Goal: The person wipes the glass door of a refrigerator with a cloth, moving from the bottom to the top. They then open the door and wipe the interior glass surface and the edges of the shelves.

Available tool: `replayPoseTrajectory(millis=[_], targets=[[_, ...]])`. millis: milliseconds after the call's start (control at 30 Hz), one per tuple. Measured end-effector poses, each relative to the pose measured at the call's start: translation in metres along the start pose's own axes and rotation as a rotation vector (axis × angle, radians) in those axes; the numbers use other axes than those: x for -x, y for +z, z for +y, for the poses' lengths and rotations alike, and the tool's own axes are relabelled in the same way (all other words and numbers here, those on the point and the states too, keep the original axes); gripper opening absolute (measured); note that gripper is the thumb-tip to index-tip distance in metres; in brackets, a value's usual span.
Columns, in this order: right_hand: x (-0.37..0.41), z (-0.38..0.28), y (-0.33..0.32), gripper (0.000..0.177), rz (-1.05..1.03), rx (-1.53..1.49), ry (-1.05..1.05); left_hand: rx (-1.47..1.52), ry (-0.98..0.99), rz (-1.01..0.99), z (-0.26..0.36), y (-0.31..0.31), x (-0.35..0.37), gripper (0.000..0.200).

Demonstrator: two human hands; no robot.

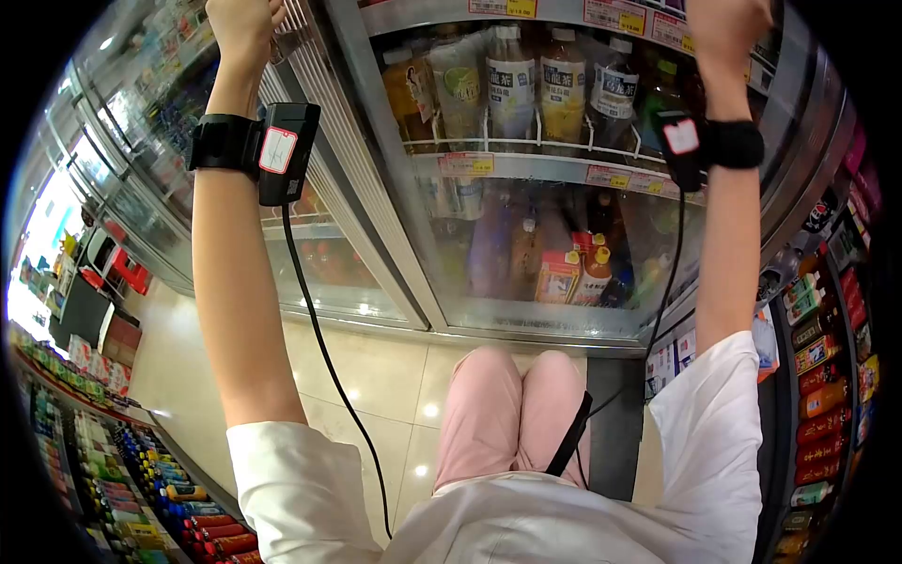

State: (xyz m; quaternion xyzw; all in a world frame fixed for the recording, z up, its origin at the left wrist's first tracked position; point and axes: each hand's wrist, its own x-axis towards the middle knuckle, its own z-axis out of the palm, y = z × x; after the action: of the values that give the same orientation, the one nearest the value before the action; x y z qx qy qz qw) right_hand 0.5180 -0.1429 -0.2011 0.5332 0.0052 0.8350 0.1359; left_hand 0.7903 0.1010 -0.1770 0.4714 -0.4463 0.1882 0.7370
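My left hand (242,30) is at the top left, its fingers curled around what looks like a metal handle on the cooler's door frame (329,113). At the top right, my right hand (729,36) is raised in front of the cooler's right side. Its fingers are bent inward, and the image edge cuts it off, so anything in it is hidden. Between my hands, a wire-fronted shelf holds several drinks: an oolong tea bottle (510,85), a similar yellowish bottle (562,86), a darker bottle (614,89) and a bottle with a lime picture (458,86).
Price labels (615,179) line the shelf edge. Lower bottles (594,273) show through misted glass. Shelves of bottled drinks (817,404) stand close on my right, with more bottles (178,479) at lower left. Black cables (324,343) hang from devices strapped to both wrists.
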Motion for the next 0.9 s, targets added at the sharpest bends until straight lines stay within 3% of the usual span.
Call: replayPoseTrajectory(millis=[100,267,300,333,433,500,533,700,800,900], targets=[[0.003,-0.036,0.019,0.014,-0.039,-0.071,0.014,0.007,-0.003,0.004,0.001,0.000,0.000,0.031],[0.064,-0.099,0.048,0.019,-0.499,-0.235,-0.021,0.002,0.013,-0.006,0.003,0.000,0.002,0.033],[0.100,-0.108,0.060,0.014,-0.342,-0.151,-0.152,0.006,0.005,-0.004,0.004,0.002,0.002,0.033],[0.110,-0.130,0.062,0.009,-0.208,-0.266,-0.155,0.010,-0.005,0.000,0.005,0.003,0.002,0.034],[0.175,-0.167,0.040,0.013,-0.536,-0.411,-0.122,0.004,0.009,-0.028,0.004,0.000,0.001,0.032],[0.227,-0.187,0.020,0.018,-0.642,-0.470,-0.139,-0.005,0.025,-0.049,0.007,0.001,0.004,0.031],[0.254,-0.196,0.004,0.021,-0.806,-0.467,-0.159,-0.006,0.022,-0.027,0.007,0.002,0.004,0.029],[0.407,-0.222,-0.062,0.019,-1.050,-0.625,-0.312,-0.010,0.046,-0.087,0.005,-0.001,-0.001,0.026],[0.479,-0.223,-0.108,0.006,-1.283,-0.596,-0.670,-0.037,0.048,-0.090,0.010,0.002,0.005,0.023],[0.526,-0.217,-0.135,0.005,-1.241,-0.621,-0.842,-0.081,0.069,-0.039,0.014,0.008,0.014,0.022]])
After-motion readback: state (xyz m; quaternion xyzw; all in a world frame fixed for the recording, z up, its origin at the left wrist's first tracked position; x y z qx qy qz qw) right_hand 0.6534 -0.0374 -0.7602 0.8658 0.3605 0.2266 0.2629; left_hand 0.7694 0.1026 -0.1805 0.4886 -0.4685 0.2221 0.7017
